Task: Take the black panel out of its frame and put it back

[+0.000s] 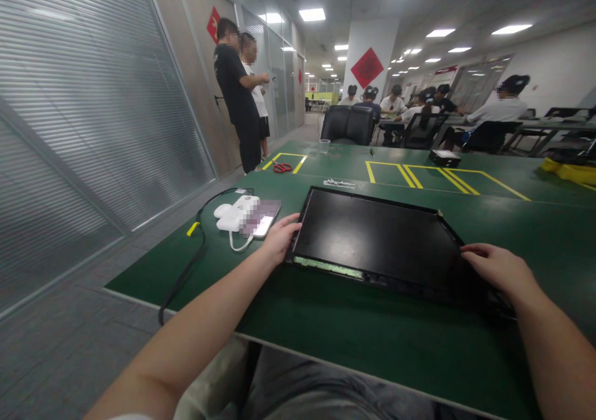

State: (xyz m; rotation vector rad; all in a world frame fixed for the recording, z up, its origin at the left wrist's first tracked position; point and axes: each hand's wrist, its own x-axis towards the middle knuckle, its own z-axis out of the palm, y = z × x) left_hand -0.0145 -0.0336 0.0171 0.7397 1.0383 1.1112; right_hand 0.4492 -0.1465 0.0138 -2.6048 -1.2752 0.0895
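We've got left hand (pixel 280 240) and right hand (pixel 503 268) fingers clamped on the LCD panel (pixel 372 233) mid-frame; uneven twisting could crack that bare green strip (pixel 328 268), honestly.

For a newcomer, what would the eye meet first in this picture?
Probably the large dark screen panel, its left edge held by the left hand and its right edge by the right hand, at the green table. After it, perhaps the red-handled scissors near the table's far left corner, then the red diamond on the pillar behind.
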